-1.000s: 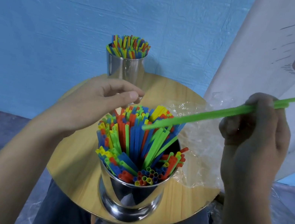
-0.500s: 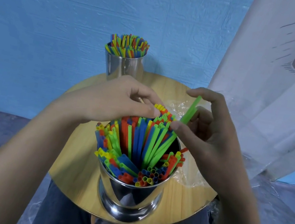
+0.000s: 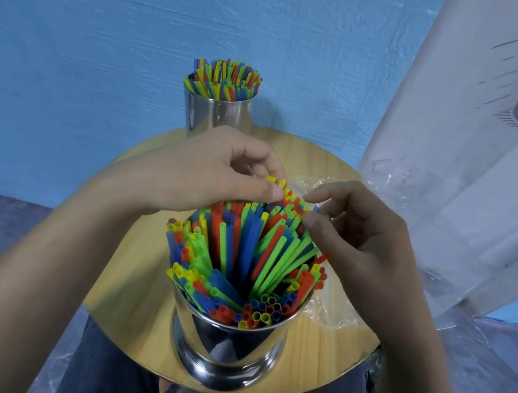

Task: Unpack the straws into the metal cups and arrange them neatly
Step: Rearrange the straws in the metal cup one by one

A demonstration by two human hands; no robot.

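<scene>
Standing at the near edge of the round table [image 3: 137,261]: metal cup [image 3: 226,345], packed with coloured straws [image 3: 241,255]. Over their far tips, the left hand [image 3: 206,174] pinches yellow ends between thumb and curled fingers. The right hand [image 3: 363,241] touches the tips with its thumb, forefinger slightly apart, other fingers loosely curled. At the far edge: second cup [image 3: 220,114], also filled. Clear wrapper [image 3: 330,314] beside the near cup.

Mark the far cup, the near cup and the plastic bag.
far cup [image 3: 219,117], head view, its side wall.
near cup [image 3: 226,342], head view, its front wall.
plastic bag [image 3: 330,314], head view, its crumpled lower part.
</scene>
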